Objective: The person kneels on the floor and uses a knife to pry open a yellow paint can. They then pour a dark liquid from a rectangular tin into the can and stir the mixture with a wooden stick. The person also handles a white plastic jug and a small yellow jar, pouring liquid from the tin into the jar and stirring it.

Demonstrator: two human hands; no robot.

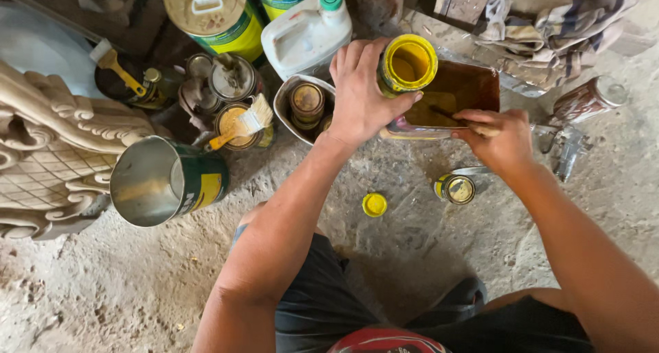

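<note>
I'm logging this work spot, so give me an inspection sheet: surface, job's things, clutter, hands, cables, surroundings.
Surface: rough, dusty concrete floor.
Job's things: yellow open jar tilted over a brown tray; stir stick in the tray.
Clutter: small tin, yellow lid, large open can on its side, paintbrush resting on a tin, white jug.
Hands: left hand grips the jar; right hand holds the stick.
Cables: nothing seen.
Surroundings: carved wood panel at left, striped cloth at top right.
</note>
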